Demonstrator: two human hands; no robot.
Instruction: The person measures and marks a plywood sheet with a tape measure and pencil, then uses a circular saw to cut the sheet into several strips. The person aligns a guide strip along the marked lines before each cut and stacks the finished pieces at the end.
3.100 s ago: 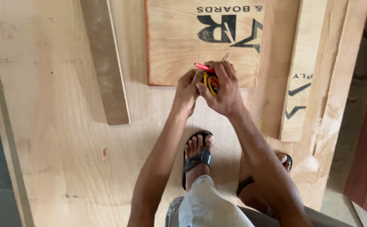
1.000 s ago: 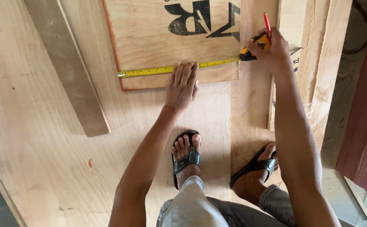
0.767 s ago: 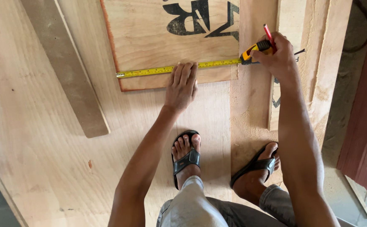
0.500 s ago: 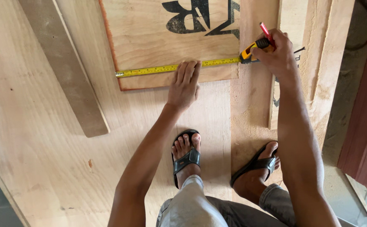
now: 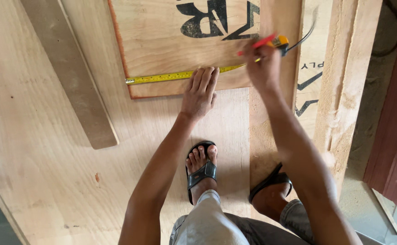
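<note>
A plywood panel (image 5: 162,36) with a red-painted edge and black printing lies on a larger sheet. A yellow tape measure blade (image 5: 171,76) stretches along its near edge, hooked at the left corner. My left hand (image 5: 200,93) lies flat on the panel, fingers pressing the blade down. My right hand (image 5: 263,68) is at the panel's right end, gripping the yellow tape measure case (image 5: 280,43) together with a red pencil (image 5: 257,44); both are blurred.
A long grey-brown plank (image 5: 71,77) lies diagonally at the left. Narrow plywood strips (image 5: 344,77) stack at the right, a dark red board (image 5: 396,113) beyond them. My sandalled feet (image 5: 203,168) stand on the big plywood sheet (image 5: 39,172).
The tape went from bunched in both hands to stretched along the panel edge. Over the last second my right hand shifted left toward the panel, and the pencil tilted over.
</note>
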